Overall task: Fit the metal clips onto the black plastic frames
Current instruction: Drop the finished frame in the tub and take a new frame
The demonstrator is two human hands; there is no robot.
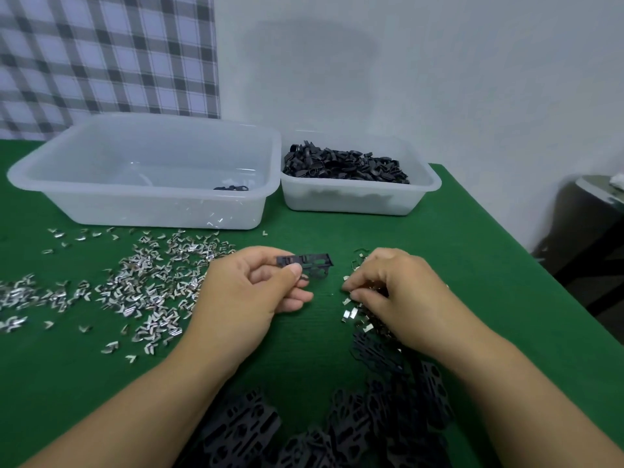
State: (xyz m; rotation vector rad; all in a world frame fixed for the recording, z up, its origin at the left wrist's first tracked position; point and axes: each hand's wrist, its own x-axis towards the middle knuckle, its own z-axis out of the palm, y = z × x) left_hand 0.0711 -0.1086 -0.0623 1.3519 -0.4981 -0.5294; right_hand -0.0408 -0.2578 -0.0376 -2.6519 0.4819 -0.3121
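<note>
While the left hand [250, 292] pinches one black plastic frame [305, 263] above the green worktop [304, 332], right hand [388, 292] grip closes on a metal clip [351, 312] pile; can't tell if one's caught. Pick single clip, align, push square.

Left hand [250, 292] raised with thumb and fingers pinched together; right hand [395, 292] palm down, fingertips curled low.

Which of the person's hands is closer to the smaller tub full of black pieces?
Right. The right hand lies almost straight in front of the smaller tub; the left hand sits further left, holding a black frame.
</note>
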